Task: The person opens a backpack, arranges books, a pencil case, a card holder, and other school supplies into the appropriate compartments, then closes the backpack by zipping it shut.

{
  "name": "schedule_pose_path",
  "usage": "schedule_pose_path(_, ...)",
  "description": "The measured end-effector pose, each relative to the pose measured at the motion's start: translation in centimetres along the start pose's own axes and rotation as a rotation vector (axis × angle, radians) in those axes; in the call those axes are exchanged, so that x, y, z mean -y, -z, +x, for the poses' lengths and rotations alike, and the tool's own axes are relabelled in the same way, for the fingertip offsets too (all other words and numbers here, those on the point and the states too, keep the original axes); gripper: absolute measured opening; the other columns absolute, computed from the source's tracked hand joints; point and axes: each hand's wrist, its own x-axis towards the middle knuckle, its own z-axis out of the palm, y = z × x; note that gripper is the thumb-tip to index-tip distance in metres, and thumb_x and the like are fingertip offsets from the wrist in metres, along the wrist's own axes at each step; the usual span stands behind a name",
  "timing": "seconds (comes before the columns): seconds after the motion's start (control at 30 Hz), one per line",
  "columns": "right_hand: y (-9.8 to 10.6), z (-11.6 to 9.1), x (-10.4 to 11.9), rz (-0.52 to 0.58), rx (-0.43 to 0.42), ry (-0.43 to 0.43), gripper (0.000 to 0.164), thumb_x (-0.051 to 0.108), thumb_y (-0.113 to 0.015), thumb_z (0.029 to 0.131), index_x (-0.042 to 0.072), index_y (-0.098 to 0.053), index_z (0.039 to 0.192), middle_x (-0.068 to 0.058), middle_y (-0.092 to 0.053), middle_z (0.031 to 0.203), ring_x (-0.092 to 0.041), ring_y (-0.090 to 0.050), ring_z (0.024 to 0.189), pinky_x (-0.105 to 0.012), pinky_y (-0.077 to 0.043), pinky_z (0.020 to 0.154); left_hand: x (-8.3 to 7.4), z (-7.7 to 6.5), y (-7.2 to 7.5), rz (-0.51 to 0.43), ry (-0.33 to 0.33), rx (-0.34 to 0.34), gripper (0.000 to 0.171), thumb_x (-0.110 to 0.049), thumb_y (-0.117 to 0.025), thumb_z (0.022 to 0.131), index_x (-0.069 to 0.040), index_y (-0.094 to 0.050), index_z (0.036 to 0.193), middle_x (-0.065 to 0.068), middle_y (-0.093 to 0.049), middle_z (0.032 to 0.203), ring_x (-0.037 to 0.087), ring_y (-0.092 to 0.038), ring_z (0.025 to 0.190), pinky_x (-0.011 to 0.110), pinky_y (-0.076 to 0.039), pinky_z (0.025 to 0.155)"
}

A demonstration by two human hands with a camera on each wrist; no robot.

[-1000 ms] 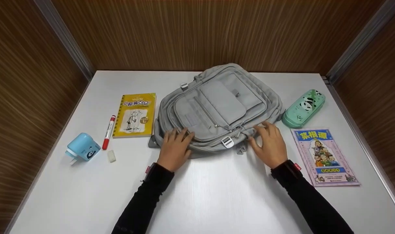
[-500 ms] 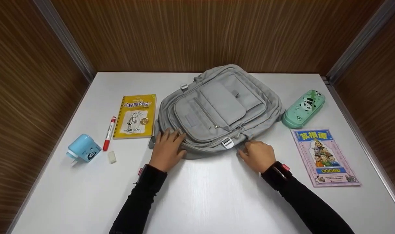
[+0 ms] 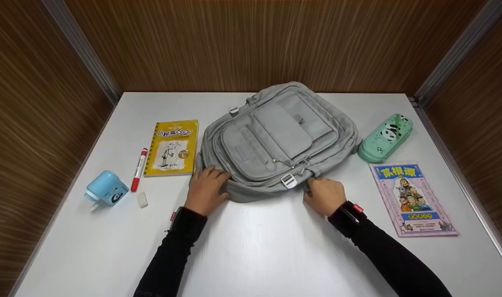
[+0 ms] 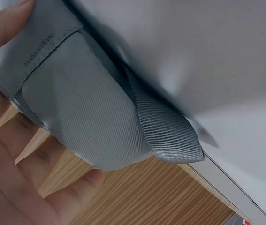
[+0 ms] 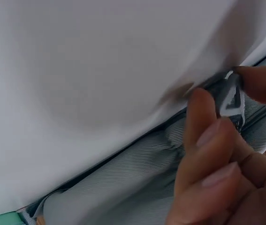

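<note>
A grey backpack (image 3: 271, 136) lies slanted on the white table, its pocketed front facing up. My left hand (image 3: 205, 189) grips its near left corner. In the left wrist view the thumb (image 4: 3, 28) lies on the grey fabric (image 4: 86, 93), and the fingers reach round the other side of the edge. My right hand (image 3: 327, 196) is at the near edge, right of the white strap buckle (image 3: 289, 180). Close up, thumb and index finger pinch a small dark grey zipper pull (image 5: 229, 101) with a pale triangular outline; the other fingers are curled.
Left of the backpack are a yellow book (image 3: 172, 148), a red-and-white marker (image 3: 139, 170), a white eraser (image 3: 142, 199) and a light blue bottle-like object (image 3: 107, 187). A green panda pencil case (image 3: 385, 138) and a pink booklet (image 3: 414, 202) lie right. Wooden panels (image 3: 251, 45) surround the table.
My right hand has moved left and down from the backpack's edge and taken hold of the zipper pull. My left hand has slid left to the corner. The backpack has barely moved.
</note>
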Motion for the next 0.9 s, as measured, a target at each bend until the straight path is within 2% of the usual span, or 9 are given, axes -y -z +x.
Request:
schedule_pose_path(0.13,0.2,-0.3,0.1,0.04,0.021,-0.002,0.023,0.016,-0.068,0.076,0.015,-0.052,0.06,-0.001,-0.053,0.053,-0.025,-0.055,0.049,-0.042,-0.043,0.043,0.2,0.0,-0.3,0.024,-0.002,-0.021,0.05,-0.028,-0.083,0.075,-0.018,-0.068,0.121,0.004,-0.07,0.118,0.031,-0.056,0.122,0.06,-0.032,0.112)
schedule_pose_path(0.33,0.4,-0.7,0.9,0.056,0.02,0.041,0.029,0.02,-0.066,0.086,0.015,-0.052,0.061,-0.001,-0.054,0.053,-0.026,-0.058,0.051,-0.042,-0.044,0.044,0.2,0.0,-0.8,0.086,-0.006,-0.075,0.048,-0.033,-0.082,0.075,-0.02,-0.069,0.118,0.003,-0.073,0.108,0.027,-0.06,0.108,0.06,-0.035,0.11)
schedule_pose_path(0.67,0.4,-1.3,2.6,0.089,0.014,0.097,0.032,0.021,-0.065,0.089,0.017,-0.05,0.061,0.003,-0.05,0.052,-0.021,-0.055,0.049,-0.038,-0.044,0.045,-0.7,-0.2,-1.0,0.143,0.003,-0.08,0.043,-0.038,-0.08,0.075,-0.021,-0.071,0.114,0.004,-0.074,0.102,0.027,-0.063,0.105,0.06,-0.029,0.115)
schedule_pose_path(0.8,0.3,-1.5,3.3,0.096,-0.032,0.136,0.03,0.019,-0.067,0.087,0.016,-0.052,0.062,0.003,-0.048,0.05,-0.019,-0.052,0.047,-0.039,-0.043,0.043,-1.1,-0.3,-1.4,0.159,-0.027,-0.115,0.042,-0.035,-0.082,0.074,-0.017,-0.072,0.111,0.006,-0.075,0.098,0.028,-0.064,0.1,0.052,-0.038,0.112)
schedule_pose_path(0.9,0.4,-1.6,3.9,0.109,-0.052,0.157,0.029,0.019,-0.067,0.087,0.016,-0.053,0.062,0.004,-0.048,0.05,-0.018,-0.051,0.046,-0.038,-0.042,0.043,-1.4,-0.4,-1.8,0.163,-0.049,-0.166,0.04,-0.032,-0.083,0.072,-0.015,-0.074,0.106,0.006,-0.074,0.091,0.028,-0.064,0.091,0.043,-0.048,0.101)
